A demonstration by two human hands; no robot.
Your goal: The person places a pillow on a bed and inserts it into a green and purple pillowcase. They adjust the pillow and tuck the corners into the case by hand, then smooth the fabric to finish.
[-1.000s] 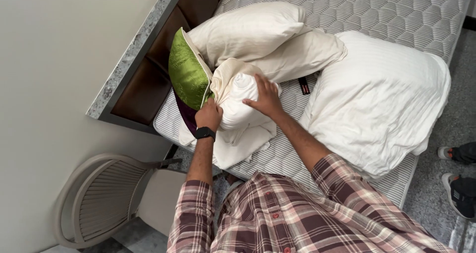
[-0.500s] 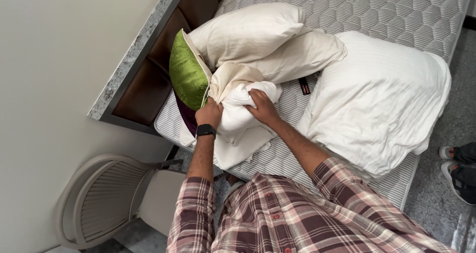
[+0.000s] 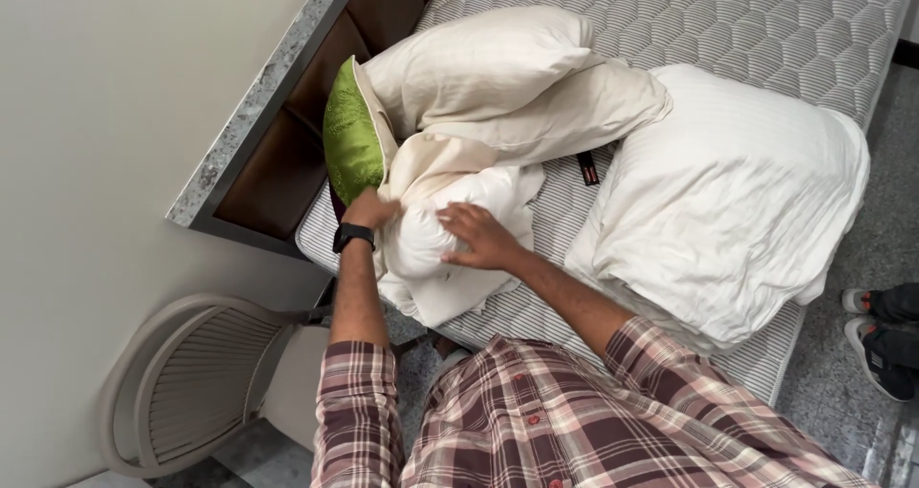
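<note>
I am standing in a bedroom, it seems of a home or a hotel. In the middle of the frame there is a bed (image 3: 766,29) with a bare quilted mattress and a brown padded headboard (image 3: 287,153) at the upper left. White pillows (image 3: 728,201) and a green cushion (image 3: 351,139) lie on it. A beige chair (image 3: 182,392) stands at the lower left, beside a plain wall (image 3: 96,115).

green cushion (image 3: 350,144) left, bare mattress (image 3: 766,29) far side

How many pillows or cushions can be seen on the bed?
4: a green cushion at the headboard, a cream pillow beside it, a large white pillow on the right, one under both hands. More may be hidden.
</note>
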